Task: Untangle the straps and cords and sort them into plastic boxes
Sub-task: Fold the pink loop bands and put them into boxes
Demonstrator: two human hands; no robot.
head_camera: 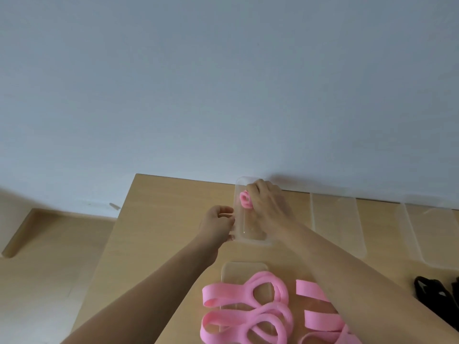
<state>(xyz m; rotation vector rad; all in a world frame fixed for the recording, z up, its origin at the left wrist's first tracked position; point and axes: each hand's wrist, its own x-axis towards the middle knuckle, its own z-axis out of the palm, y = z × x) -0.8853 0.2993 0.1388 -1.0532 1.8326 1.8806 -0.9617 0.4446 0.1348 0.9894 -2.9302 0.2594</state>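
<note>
The right hand (267, 199) reaches into a clear box (248, 235) at the worktop's (161, 219) far edge, fingers curled over a coiled pink cord (244, 198) inside it. The left hand (216, 224) grips the box's left wall. Nearer lie tangled pink straps (248, 306); black straps (432, 291) lie at the right.
</note>
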